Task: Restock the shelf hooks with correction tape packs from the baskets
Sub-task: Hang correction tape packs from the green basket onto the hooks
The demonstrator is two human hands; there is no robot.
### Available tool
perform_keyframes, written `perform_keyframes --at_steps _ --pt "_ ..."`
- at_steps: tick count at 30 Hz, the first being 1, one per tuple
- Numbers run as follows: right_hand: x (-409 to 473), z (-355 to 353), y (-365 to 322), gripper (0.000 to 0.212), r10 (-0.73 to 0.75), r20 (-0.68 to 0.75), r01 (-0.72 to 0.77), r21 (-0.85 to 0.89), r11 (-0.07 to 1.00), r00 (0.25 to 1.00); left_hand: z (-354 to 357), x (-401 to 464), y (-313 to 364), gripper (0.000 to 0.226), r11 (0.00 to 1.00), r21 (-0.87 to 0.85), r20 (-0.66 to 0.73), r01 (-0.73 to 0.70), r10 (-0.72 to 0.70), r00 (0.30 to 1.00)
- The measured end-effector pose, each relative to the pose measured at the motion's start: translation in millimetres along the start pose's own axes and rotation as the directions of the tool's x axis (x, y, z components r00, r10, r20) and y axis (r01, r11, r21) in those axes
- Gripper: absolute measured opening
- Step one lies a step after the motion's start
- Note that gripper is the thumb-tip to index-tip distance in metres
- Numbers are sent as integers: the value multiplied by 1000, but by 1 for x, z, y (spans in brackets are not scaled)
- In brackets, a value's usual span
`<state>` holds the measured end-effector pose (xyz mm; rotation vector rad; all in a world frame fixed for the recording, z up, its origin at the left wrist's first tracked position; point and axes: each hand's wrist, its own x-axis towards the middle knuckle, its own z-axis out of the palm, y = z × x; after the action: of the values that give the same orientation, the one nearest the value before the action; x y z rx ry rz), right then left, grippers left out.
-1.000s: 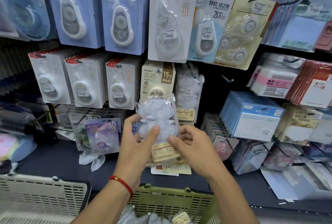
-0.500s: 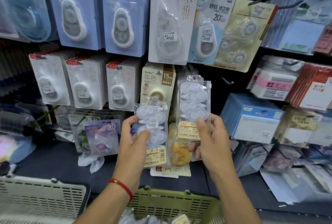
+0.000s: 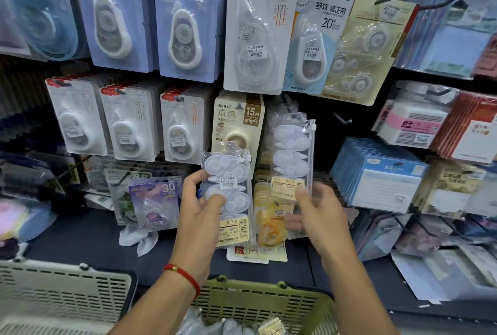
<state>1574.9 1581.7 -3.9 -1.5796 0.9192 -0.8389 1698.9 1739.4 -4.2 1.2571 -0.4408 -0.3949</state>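
Observation:
My left hand [image 3: 200, 216] grips a clear zip pack of white correction tapes [image 3: 228, 186], upright in front of the shelf. A second, similar pack [image 3: 291, 151] hangs higher to the right, its top at a hook beside the beige BoBo packs [image 3: 238, 119]. My right hand [image 3: 320, 213] is blurred just below it. The thumb lies at the pack's lower right corner and the fingers are loosely spread under its bottom edge. More clear packs [image 3: 228, 326] lie in the green basket [image 3: 269, 298] beneath my arms.
A pale grey basket [image 3: 67, 286] stands at the lower left. Carded correction tapes [image 3: 129, 122] fill the hooks to the left and above. A bare hook [image 3: 343, 119] sticks out right of the hanging pack. Blue note packs [image 3: 382, 173] crowd the right side.
My hands split one bundle into two packs. The right hand lifted its pack up to the hook, and its fingers have now loosened under it. The left hand stayed roughly in place.

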Motion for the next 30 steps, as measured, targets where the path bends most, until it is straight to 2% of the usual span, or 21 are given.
perform_keyframes --at_steps 2,3,5,7,9,10,13,16,19,26,30 --pt "2 -5 11 52 29 2 -27 -364 931 1000 1 0 -1 57 1000 26 13 -2 2 1000" --pt "1 -4 11 48 27 41 -7 -425 905 999 1 0 -2 58 999 36 18 -2 2 1000" --pt "-5 2 5 32 1 194 60 -305 950 981 3 0 -4 60 999 45 30 -8 7 1000" --pt "-12 11 -3 28 -29 379 97 -162 982 925 4 1 -7 59 999 43 57 -19 16 998" --pt "-17 15 -6 32 -95 473 171 -119 978 876 6 1 -8 58 999 36 102 -36 32 994" --pt "-18 16 -6 26 -122 474 191 -99 977 872 6 1 -8 57 999 27 130 -43 39 991" --pt "-15 14 -4 5 -167 358 171 20 985 919 6 -1 -10 59 998 28 224 -50 43 974" --pt "-12 12 -6 9 -254 193 239 101 966 948 11 -7 -12 61 998 57 308 -30 11 951" --pt "-13 10 -10 14 -296 103 271 205 940 950 18 -12 -12 58 999 39 338 -18 4 941" --pt "-8 4 -22 27 -258 9 243 304 921 966 25 -16 -6 68 999 -38 481 -11 28 876" --pt "-7 5 -22 30 -248 -10 241 289 927 969 23 -15 -7 71 998 -57 489 -10 37 872"
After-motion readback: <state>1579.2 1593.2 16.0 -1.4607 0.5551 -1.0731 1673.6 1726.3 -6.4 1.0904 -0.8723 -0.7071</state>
